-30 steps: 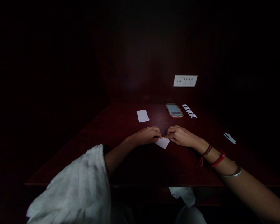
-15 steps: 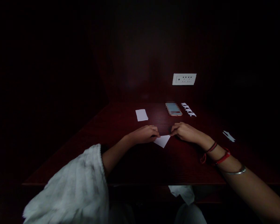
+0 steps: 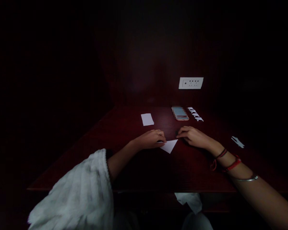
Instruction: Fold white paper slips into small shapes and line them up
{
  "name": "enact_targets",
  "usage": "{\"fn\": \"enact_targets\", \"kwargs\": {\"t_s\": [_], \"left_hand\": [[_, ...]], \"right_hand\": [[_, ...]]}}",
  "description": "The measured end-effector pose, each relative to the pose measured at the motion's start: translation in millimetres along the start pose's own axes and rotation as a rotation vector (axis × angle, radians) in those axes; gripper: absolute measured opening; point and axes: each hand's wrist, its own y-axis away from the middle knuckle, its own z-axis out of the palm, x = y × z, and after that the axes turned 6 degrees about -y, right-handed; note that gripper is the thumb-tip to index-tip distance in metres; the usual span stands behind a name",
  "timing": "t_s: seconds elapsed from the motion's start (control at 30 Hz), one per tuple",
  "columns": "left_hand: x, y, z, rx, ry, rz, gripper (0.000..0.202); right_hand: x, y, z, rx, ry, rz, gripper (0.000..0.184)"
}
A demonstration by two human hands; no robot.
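Note:
On the dark red table, a white sheet of paper [image 3: 170, 146] is folded into a triangle, its point towards me. My left hand [image 3: 151, 139] has its fingers closed on the left end of the fold, hiding that corner. At the other end, my right hand [image 3: 192, 136] rests with bent fingers, thumb and forefinger slightly apart. Its fingertips lie right beside the triangle's right corner, which shows uncovered. Whether they still touch the paper is hard to make out.
A stack of white paper pieces [image 3: 147, 119] lies behind my left hand. Farther back are a phone [image 3: 180, 113] and a row of folded paper pieces [image 3: 195, 114]. Paper strips [image 3: 237, 141] lie at the right. A socket plate [image 3: 191, 83] is on the wall. The table edge [image 3: 144, 191] runs before me.
My right fingertips have come off the triangle's right corner, which now shows whole. My left hand keeps its hold on the paper. The whole view has shifted slightly.

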Motion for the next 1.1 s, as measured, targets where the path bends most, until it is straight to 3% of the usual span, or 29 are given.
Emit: {"fn": "enact_targets", "kwargs": {"t_s": [0.27,0.87,1.1], "left_hand": [[0.5,-2.5,2.5,0.008,-0.026,-0.018,0.024],[-3.8,-2.3,7.9,0.048,0.027,-0.03,0.017],[-5.3,-1.4,8.5,0.045,0.04,-0.042,0.017]], "right_hand": [[-18.7,-10.7,10.0,-0.022,-0.073,-0.073,0.035],[-6.5,-4.0,-6.6,-0.128,-0.022,-0.052,0.03],[-3.6,1.2,-8.5,-0.09,-0.029,-0.006,0.025]]}}
